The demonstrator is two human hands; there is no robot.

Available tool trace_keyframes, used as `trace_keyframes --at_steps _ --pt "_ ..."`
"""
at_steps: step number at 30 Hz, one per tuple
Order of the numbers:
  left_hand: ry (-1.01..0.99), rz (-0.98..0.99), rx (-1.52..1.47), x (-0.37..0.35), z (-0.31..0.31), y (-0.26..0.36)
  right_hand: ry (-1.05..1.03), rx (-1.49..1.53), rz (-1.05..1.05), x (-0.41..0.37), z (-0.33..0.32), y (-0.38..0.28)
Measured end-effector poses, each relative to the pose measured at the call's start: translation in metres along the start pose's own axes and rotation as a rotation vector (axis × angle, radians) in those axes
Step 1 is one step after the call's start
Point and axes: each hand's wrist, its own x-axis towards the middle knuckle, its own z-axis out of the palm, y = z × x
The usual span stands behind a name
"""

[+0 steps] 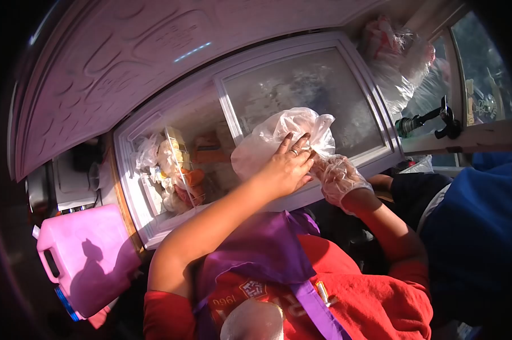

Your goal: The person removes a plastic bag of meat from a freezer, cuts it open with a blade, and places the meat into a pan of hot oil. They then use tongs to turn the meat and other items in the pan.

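Note:
A whitish, see-through plastic bag [256, 148] is bunched up in front of me, above the freezer's glass lid. My left hand [290, 164], bare with a ring on one finger, rests against the bag with its fingers stretched out and apart. Close beside it, my right hand [340, 178] wears a clear plastic glove. Its fingers are closed at the bag's gathered right side, and the glove's creases partly hide them. What the bag contains, if anything, I cannot make out.
The chest freezer [137, 218] has its left part uncovered, showing bagged food [174, 164] and a wire divider. A frosted sliding glass lid [324, 85] covers the right. A pink jug [86, 255] stands lower left. Plastic bags [398, 62] hang upper right; a person in blue [471, 221] is at right.

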Motion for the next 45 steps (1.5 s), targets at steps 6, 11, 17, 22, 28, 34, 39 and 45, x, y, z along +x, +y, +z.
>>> trace_keyframes --at_steps 6,11,17,22,28,34,39,45 --pt "0.093 -0.008 0.101 0.006 0.031 -0.021 -0.212 1.379 0.096 0.0 -0.004 0.0" --pt "-0.025 -0.101 0.073 0.025 0.032 -0.01 -0.364 1.41 0.02 0.002 -0.007 0.006" --pt "-0.004 -0.131 0.131 0.028 0.055 -0.006 -0.411 1.71 0.165 -0.004 -0.023 0.019" --pt "-0.018 -0.186 0.075 0.026 0.049 -0.007 -0.256 2.005 0.51 0.009 -0.029 0.028" --pt "-0.11 -0.303 0.018 0.028 0.043 -0.001 -0.412 2.109 0.374 0.011 -0.017 0.015" --pt "0.007 -0.286 0.012 0.019 0.055 -0.004 -0.129 2.206 0.569 0.015 0.002 -0.014" --pt "-0.019 -0.319 -0.06 0.018 0.049 -0.003 -0.129 2.183 0.556 0.013 0.013 -0.051" --pt "-0.138 -0.344 -0.075 0.021 0.042 -0.003 -0.057 2.2 0.66 0.018 0.016 -0.09"
